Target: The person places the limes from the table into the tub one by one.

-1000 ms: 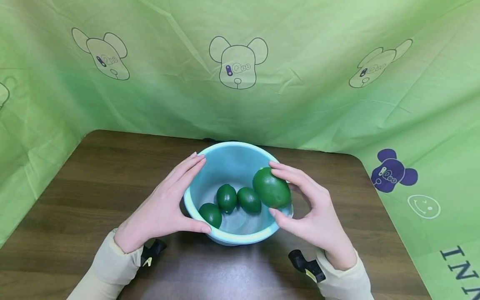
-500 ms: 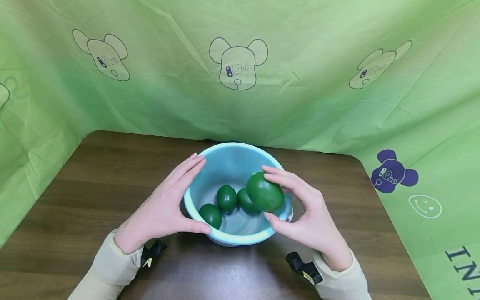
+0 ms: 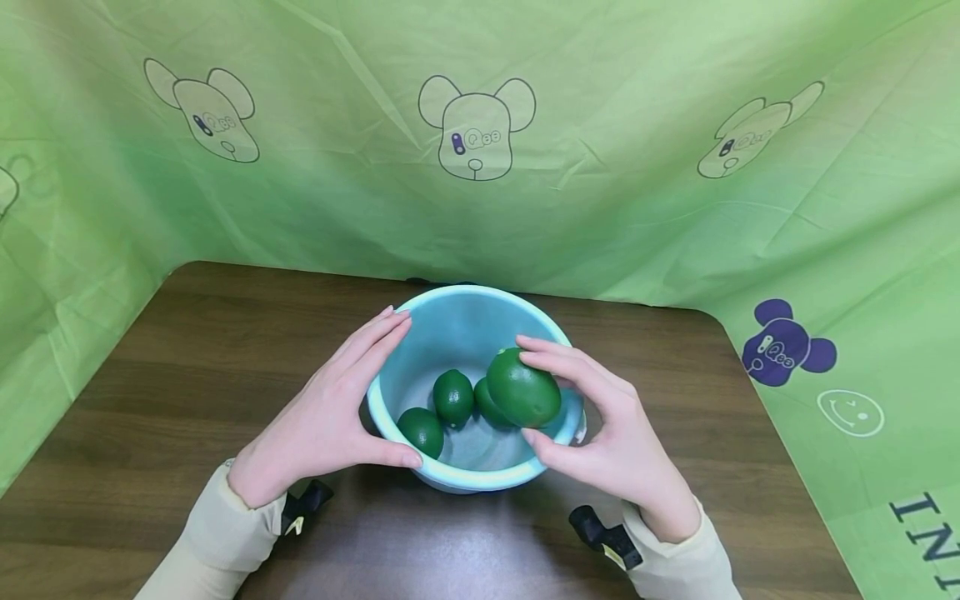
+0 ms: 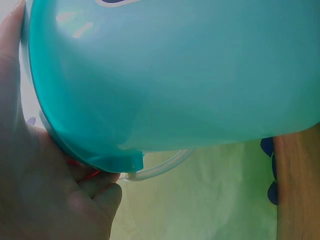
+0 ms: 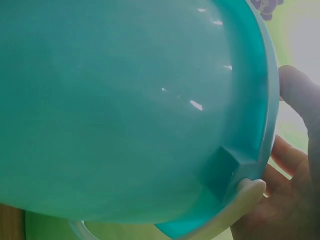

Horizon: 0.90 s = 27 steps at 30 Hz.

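A light blue bucket stands on the table with several limes in its bottom. My left hand holds its left side, thumb on the near rim and fingertips at the far rim. In the left wrist view, the left hand lies along the rim beside the bucket wall. My right hand grips a lime between thumb and fingers, over the bucket's right side. This lime partly covers a lime below it. Two more limes, one upright and one near the left wall, lie inside.
The bucket rests on a brown wooden table. Behind and beside the table hangs a green cloth with printed bear heads. In the right wrist view, the bucket's pale handle hangs by the rim. Black wrist cameras sit at both sleeves.
My right hand has moved left and slightly towards me with the lime, bringing it from the right rim further over the bucket's inside. The left hand and the bucket have stayed in place.
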Available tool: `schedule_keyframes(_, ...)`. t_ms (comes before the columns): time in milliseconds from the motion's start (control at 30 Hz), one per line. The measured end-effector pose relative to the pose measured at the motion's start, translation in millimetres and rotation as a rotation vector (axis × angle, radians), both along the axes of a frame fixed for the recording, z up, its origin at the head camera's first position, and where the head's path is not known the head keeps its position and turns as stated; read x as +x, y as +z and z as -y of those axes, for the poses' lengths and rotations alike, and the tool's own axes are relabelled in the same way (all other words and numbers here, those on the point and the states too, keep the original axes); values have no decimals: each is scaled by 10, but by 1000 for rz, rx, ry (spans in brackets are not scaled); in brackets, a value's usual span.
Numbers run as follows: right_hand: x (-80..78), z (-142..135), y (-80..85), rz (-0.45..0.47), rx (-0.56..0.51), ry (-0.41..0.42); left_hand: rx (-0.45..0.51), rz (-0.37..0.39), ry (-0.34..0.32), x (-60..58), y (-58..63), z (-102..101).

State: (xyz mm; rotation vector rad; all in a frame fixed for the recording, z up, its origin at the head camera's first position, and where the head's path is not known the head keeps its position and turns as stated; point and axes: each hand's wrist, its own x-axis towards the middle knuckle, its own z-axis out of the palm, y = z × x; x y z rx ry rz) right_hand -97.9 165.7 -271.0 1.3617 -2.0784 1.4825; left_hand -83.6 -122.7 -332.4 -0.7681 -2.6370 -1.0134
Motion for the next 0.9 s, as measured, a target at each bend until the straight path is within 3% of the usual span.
schedule_keyframes(900,19,15,21,13,48,-11,-2,4,2,0,9,-2)
